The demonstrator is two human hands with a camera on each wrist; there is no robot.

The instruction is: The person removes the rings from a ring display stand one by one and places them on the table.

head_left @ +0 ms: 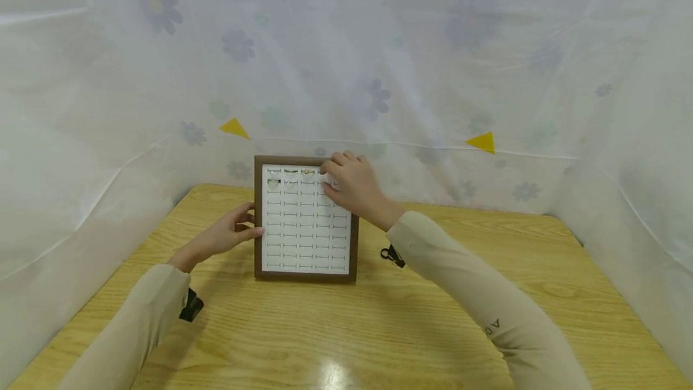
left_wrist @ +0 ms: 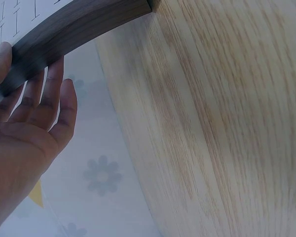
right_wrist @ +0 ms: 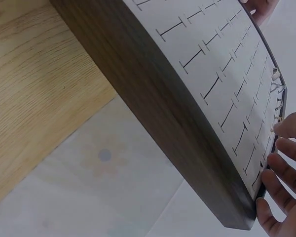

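**Asker:** Wooden table (head_left: 379,330), pale oak grain, with white flower-print sheeting (head_left: 379,77) hung round it. Is that the setting?

**Describer:** Yes. Nearest the viewer, two beige sleeves reach in from 7 and 5 o'clock. Past them, at the table's centre, lies a ring display tray (head_left: 305,219): a dark wood frame round a white insert cut with rows of slots.

**Asker:** What are the hands doing?

**Describer:** The left hand (head_left: 224,236) rests against the tray's 9 o'clock edge, thumb on the frame and fingers straight and relaxed beside it, steadying rather than gripping. The right hand (head_left: 352,185) sits over the tray's 1 o'clock corner with its fingers curled down toward the top slots. They look pinched on something tiny, probably a ring, but the thing itself is not visible.

**Asker:** Which step does that seem to be?

**Describer:** I judge it to be seating or lifting a ring in the upper rows. A few small rings (head_left: 292,173) already stand in the two rows farthest from the viewer, and the rest of the slots look bare. The next move would call for a fine fingertip push or pull straight along a slot while the left hand stops the tray sliding.

**Asker:** Anything hard to make out?

**Describer:** The right fingertips cover the slots beneath them. The rings are too small to describe. Small black clips (head_left: 393,255) by each forearm are partly hidden. Beyond the tray, yellow triangles (head_left: 482,141) mark the sheeting.
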